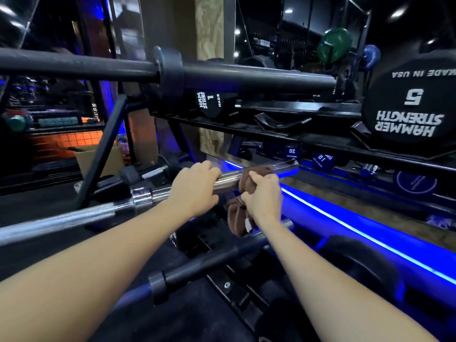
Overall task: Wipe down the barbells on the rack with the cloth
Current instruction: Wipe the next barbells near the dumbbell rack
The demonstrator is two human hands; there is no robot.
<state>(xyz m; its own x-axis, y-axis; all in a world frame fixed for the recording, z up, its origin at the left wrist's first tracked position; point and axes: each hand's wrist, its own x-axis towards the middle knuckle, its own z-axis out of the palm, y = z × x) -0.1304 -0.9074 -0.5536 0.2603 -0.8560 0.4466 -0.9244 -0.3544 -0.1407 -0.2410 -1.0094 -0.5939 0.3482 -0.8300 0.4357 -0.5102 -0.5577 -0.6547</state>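
- Chrome barbell: runs from near left to centre. The shaft looks knurled at the left; past the collar it steps up to a smooth, polished sleeve. Judged heavy, rigid and slippery on the sleeve; steady it by the sleeve, do not lift it.
- Left hand: clenched over the top of the chrome sleeve, just left of the cloth, apparently bracing the bar.
- Black barbell: lies across the far upper tier, matte and dark, with a thick collar. Judged equally heavy and stiff, with a less slick finish.
- Lower bar: dark shaft with a rubbery collar and a chrome end, near centre, below the hands.
- Cloth: brown, soft and limp. It is wrapped round the chrome sleeve near its right end; a loose tail with a white tag hangs below. Judged light and pliable; grip it bunched around the bar.
- Right hand: closed on the cloth, pressing it against the sleeve.
- Rack: black steel frame, angular rails, carrying rubber-coated dumbbells at the far right.
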